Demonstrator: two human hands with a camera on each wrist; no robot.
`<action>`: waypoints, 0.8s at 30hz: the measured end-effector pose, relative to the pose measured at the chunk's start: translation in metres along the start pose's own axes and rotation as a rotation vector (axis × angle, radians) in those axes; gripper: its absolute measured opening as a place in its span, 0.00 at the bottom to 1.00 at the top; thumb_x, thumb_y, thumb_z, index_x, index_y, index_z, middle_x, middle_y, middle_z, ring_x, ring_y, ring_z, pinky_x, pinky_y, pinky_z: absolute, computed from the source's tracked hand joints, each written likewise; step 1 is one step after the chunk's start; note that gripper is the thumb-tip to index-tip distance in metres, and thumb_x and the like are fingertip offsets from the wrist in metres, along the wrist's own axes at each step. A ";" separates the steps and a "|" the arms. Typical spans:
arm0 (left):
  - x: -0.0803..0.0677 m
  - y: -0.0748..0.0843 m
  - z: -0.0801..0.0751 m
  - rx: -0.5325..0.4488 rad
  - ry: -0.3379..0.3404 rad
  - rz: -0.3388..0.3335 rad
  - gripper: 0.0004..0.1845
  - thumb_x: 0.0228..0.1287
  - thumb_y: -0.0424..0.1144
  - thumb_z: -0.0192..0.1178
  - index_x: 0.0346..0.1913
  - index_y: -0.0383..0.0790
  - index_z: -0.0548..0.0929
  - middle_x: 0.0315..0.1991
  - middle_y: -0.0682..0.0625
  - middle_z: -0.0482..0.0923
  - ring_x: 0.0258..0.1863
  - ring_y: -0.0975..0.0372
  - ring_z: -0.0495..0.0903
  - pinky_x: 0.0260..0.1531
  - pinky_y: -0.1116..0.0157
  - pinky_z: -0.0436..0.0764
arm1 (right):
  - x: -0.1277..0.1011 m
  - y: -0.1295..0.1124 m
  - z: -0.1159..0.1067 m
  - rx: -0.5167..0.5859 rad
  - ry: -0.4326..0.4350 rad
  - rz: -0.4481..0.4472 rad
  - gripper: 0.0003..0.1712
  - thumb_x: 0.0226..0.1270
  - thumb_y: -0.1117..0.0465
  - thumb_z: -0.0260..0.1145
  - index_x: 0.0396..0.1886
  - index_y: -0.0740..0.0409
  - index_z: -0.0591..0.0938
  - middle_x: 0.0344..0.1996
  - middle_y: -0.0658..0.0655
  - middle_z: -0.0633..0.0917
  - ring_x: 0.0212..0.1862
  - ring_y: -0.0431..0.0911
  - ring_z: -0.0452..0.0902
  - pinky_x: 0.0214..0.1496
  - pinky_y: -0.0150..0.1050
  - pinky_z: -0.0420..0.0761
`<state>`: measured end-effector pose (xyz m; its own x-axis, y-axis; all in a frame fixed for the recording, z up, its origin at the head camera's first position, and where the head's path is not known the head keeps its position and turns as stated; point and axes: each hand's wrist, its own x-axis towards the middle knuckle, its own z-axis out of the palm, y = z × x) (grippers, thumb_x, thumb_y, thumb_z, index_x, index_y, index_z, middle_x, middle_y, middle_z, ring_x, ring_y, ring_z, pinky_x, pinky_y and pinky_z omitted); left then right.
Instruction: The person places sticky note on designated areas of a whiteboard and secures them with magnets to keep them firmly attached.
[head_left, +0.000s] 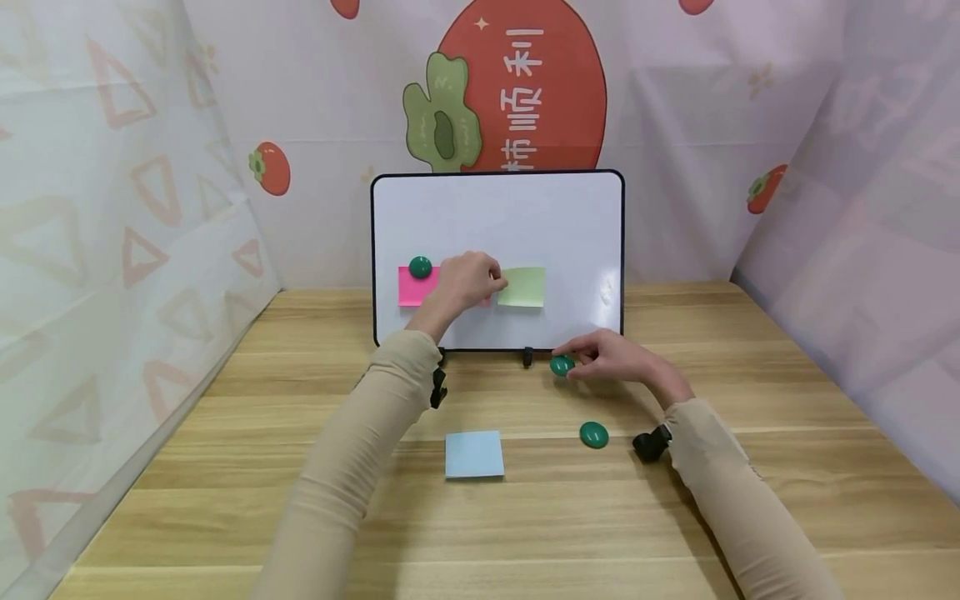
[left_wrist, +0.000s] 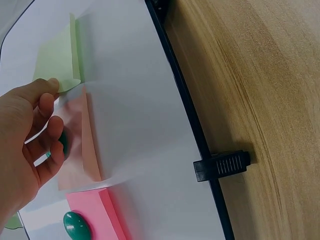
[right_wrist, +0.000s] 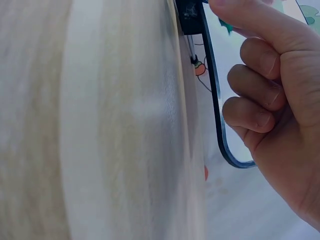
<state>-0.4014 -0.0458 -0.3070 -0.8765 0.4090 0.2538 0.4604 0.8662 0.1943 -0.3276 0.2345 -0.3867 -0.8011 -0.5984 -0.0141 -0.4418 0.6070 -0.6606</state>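
Pinning notes to the whiteboard looks about a third done: the pink note sits magnet-held left of the left hand, whose fingers press a green note. The right hand pinches a magnet; another magnet and a blue note wait below on the table.

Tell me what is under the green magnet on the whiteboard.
Under the green magnet lies the pink sticky note, pinned against the whiteboard. The left hand covers the note's right part, so whatever is there stays hidden.
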 end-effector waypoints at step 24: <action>-0.006 -0.002 0.012 0.033 0.119 0.043 0.10 0.68 0.47 0.61 0.36 0.47 0.88 0.31 0.54 0.86 0.25 0.62 0.76 0.23 0.66 0.71 | 0.029 -0.015 -0.002 -0.146 0.277 -0.178 0.23 0.63 0.61 0.72 0.58 0.57 0.83 0.19 0.47 0.70 0.24 0.39 0.63 0.29 0.32 0.65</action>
<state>-0.3987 -0.0464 -0.3201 -0.8321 0.4108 0.3726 0.4908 0.8584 0.1495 -0.3447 0.2089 -0.3755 -0.7766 -0.5490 0.3090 -0.6213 0.5860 -0.5202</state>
